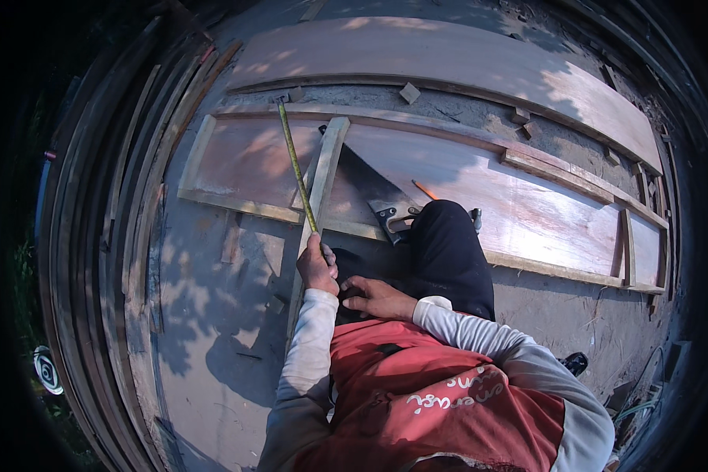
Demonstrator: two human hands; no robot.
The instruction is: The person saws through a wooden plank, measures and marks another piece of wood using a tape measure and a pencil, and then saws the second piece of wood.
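Observation:
My left hand [318, 267] is closed around the near end of a yellow tape measure [295, 161], whose blade stretches away past the frame's far rail. Beside the blade, a long wooden batten [326, 169] lies across the plywood frame [244, 161] and reaches back toward my lap. My right hand [381, 299] rests at my lap close to the left one, thumb and forefinger apart, with no object visible in it. A handsaw [362, 177] lies on the plywood, its handle near my knee. An orange pencil [425, 189] is just beyond the knee.
A second long plywood panel [440, 51] lies farther off, with small wood blocks [409, 93] between the panels. Long boards [126, 197] are stacked along the left. A small metal object [476, 219] shows beside my knee, partly hidden. The ground [212, 315] is bare and shadowed.

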